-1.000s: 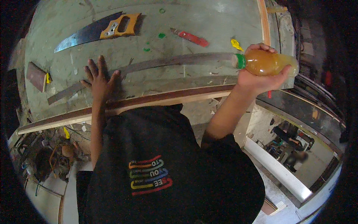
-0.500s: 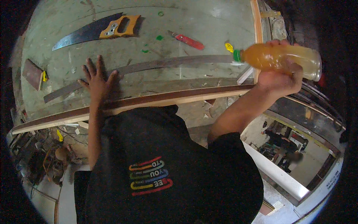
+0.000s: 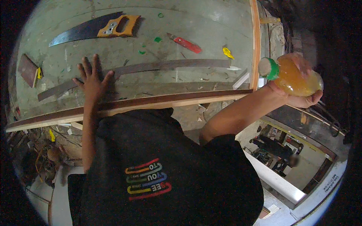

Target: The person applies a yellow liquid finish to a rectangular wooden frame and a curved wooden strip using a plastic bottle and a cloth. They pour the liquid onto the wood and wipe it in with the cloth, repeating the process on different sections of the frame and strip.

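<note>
My left hand [image 3: 93,80] rests on the worktable [image 3: 151,22] with its fingers spread, across a long thin dark strip [image 3: 173,65]. In my right hand [image 3: 298,98], off the table's right edge, is a clear plastic bottle [image 3: 292,77] of cloudy yellow-orange liquid. The bottle lies tilted, its green-rimmed top [image 3: 268,69] pointing left. Beyond the strip are a handsaw [image 3: 94,30] with a wooden handle and a red utility knife [image 3: 185,43]. A small yellow cap-like piece [image 3: 227,53] sits near the strip's right end.
A raised wooden edge [image 3: 151,102] runs along the table's near side, another [image 3: 255,41] along its right. At the left lies a brown wooden block [image 3: 28,71] beside a small yellow piece. Green rings [image 3: 157,39] and scraps dot the tabletop. Another person [image 3: 277,147] appears at lower right.
My right hand has carried the bottle to the right, away from the strip's end, and turned its top more into view. My left hand stays spread on the strip.
</note>
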`<state>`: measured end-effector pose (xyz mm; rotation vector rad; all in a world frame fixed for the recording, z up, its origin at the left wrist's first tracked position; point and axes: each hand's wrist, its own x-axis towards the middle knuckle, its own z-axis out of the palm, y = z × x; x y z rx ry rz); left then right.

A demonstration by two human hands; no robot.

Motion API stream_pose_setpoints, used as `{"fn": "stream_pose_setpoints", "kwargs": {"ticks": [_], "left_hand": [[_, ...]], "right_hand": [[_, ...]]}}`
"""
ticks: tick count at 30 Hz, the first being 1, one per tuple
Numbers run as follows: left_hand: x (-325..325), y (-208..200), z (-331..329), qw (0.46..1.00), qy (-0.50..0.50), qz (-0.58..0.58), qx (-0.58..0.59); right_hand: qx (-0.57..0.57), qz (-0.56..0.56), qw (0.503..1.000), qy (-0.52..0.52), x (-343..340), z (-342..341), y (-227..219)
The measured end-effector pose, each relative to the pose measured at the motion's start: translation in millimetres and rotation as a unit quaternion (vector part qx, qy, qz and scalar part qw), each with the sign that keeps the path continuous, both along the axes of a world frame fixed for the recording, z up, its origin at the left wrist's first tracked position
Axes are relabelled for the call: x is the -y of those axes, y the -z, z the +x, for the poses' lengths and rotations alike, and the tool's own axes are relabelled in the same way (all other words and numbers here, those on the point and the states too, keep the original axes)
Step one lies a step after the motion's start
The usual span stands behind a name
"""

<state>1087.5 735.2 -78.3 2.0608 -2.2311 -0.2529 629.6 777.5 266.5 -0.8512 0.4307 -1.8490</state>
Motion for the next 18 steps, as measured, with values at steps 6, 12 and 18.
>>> {"fn": "stream_pose_setpoints", "kwargs": {"ticks": [6, 12, 18], "left_hand": [[0.0, -1.8, -0.9, 1.000, -0.002, 0.013, 0.003], [-1.6, -9.5, -1.6, 1.000, -0.003, 0.028, -0.002], [-1.0, -7.5, -0.7, 1.000, 0.007, 0.020, -0.008]], "right_hand": [[-0.024, 0.022, 0.999, -0.033, -1.4, -13.8, 3.6], [0.021, -0.003, 0.988, -0.152, 1.3, -20.4, 7.6], [-0.053, 0.002, 0.999, -0.004, 1.0, -8.5, 13.8]]}}
